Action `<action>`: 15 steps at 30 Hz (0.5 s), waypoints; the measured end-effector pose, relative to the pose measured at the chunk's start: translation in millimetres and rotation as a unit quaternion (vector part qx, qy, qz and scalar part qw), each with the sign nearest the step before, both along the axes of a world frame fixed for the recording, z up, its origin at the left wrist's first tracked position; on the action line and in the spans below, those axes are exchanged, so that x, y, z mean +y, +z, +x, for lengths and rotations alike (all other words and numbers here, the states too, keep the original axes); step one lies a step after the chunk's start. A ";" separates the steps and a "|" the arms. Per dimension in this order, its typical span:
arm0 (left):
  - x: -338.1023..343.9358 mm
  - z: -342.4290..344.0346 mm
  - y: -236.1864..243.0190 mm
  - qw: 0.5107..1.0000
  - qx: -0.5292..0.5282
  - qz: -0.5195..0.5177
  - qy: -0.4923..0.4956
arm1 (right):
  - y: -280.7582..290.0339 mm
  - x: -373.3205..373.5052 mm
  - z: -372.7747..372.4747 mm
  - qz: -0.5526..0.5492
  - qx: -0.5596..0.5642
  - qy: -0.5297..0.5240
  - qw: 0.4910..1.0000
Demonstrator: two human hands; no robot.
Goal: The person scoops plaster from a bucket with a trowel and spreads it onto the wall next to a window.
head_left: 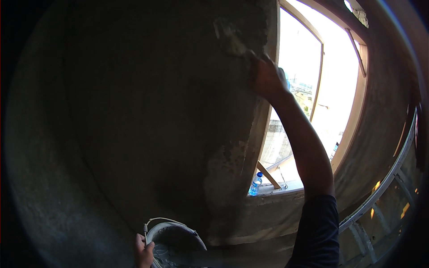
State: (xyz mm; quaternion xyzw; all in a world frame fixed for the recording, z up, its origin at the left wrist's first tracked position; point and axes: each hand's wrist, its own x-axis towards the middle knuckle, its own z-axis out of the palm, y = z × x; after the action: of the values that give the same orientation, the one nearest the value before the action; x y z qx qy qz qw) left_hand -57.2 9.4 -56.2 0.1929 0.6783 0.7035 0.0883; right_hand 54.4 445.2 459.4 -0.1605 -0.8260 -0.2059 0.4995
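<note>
My right hand [267, 78] is raised high against the dark plastered wall [147, 111], beside the window frame. Its fingers are wrapped round a hand tool [230, 39] whose pale head lies at the wall surface, pointing up and left. Blur and shade hide whether that head is a brush or a trowel. Low in the view, my left hand [144, 253] is closed on the rim of a bucket [172, 230] at its left side. A thin wire handle arches over the bucket. Something wet-looking shows inside, too dim to name.
Just right of the wall is a bright open window with a wooden frame [357, 107]. A clear bottle with a blue cap [255, 184] stands on its sill [292, 186], near a slanted wooden stay [268, 174]. A metal ladder [375, 203] curves along the lower right.
</note>
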 end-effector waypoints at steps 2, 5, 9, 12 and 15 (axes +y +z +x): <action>-3.3 0.3 1.1 1.000 -0.008 0.009 0.006 | -26.1 -0.8 -2.1 -0.014 -0.031 -0.006 0.999; -7.5 5.2 7.6 1.000 -0.010 -0.009 0.027 | -67.6 8.8 12.1 -0.042 -0.070 0.051 0.995; 0.4 3.0 12.3 0.997 0.010 -0.062 0.042 | -66.5 35.7 31.6 0.023 -0.035 0.149 0.988; -2.3 4.3 13.5 0.996 0.010 -0.076 0.036 | -18.1 31.6 20.8 0.018 0.099 0.093 0.991; -0.8 8.1 16.7 0.998 -0.006 -0.054 0.019 | 17.2 30.3 7.4 0.040 0.134 0.076 0.987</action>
State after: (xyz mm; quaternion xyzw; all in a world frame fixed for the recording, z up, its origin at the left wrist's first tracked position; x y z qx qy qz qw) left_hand -49.2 8.6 -39.5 0.1708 0.7185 0.6682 0.0895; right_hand 61.8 475.5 476.6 -0.1033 -0.7522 -0.1770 0.6263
